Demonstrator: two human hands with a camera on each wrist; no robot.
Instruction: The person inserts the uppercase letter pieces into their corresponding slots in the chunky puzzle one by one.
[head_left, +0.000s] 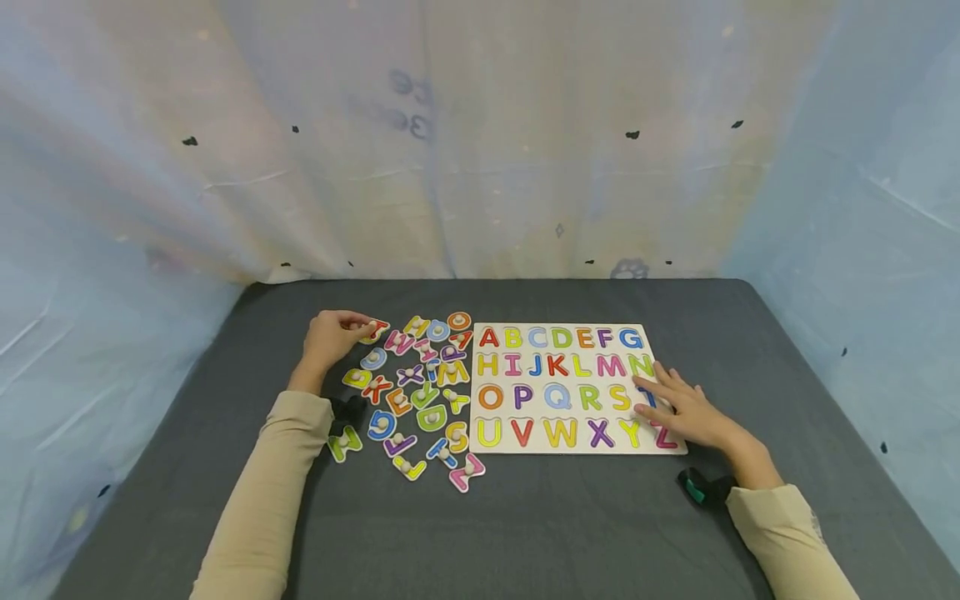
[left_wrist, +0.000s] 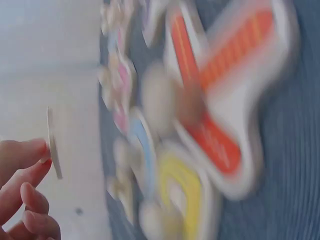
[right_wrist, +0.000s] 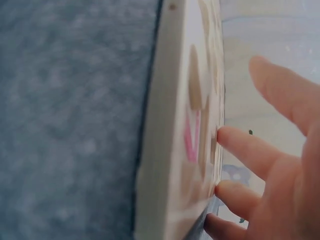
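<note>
My left hand (head_left: 330, 335) pinches a red letter puzzle piece (head_left: 377, 330) at the far left of the loose pieces. In the left wrist view that piece (left_wrist: 54, 150) appears edge-on, raised off the cloth, with thumb and finger at its knob. Below it in that view lies a blurred red letter K (left_wrist: 225, 100). My right hand (head_left: 688, 412) lies with spread fingers over the right edge of the alphabet board (head_left: 551, 327), partly hiding its lower right letters. Fingertips (right_wrist: 225, 137) touch the board's face in the right wrist view.
Several loose knobbed letters lie scattered left of the board, among them a green D (head_left: 431, 418), a yellow M (head_left: 452, 372) and a pink Z (head_left: 467, 472). Dark grey cloth (head_left: 555, 533) covers the table. Pale curtains (head_left: 525, 167) hang behind and at both sides.
</note>
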